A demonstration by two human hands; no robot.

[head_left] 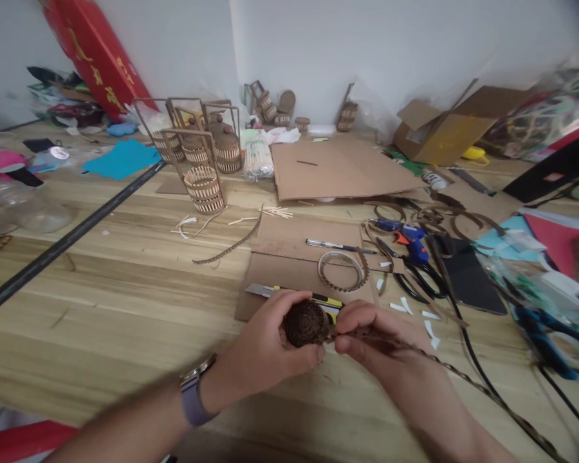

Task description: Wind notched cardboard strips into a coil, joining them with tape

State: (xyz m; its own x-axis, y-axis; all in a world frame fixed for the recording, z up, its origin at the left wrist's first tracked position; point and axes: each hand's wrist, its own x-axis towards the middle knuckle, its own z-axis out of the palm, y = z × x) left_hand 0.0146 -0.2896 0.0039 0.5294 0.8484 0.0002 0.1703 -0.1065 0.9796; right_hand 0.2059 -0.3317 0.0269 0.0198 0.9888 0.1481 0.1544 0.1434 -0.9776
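Note:
My left hand (275,344) is closed round a small dark brown coil (305,323), wound in rings from a narrow strip. Thumb and fingers press its sides. My right hand (381,344) pinches the long brown corrugated strip (456,370) right beside the coil. From that pinch the strip trails away to the lower right, past my wrist. Just behind both hands a yellow and black utility knife (265,290) lies on cardboard (258,270), its handle partly hidden. A ring of the same strip round a white tape roll (341,271) sits beyond, near a pen (335,245).
Small handled baskets (205,186) stand at the back left. On the right lie a blue glue gun (412,241), black-handled scissors (422,280), a dark phone (473,273) and paper scraps. A cardboard sheet (338,170) and open box (448,122) are farther back.

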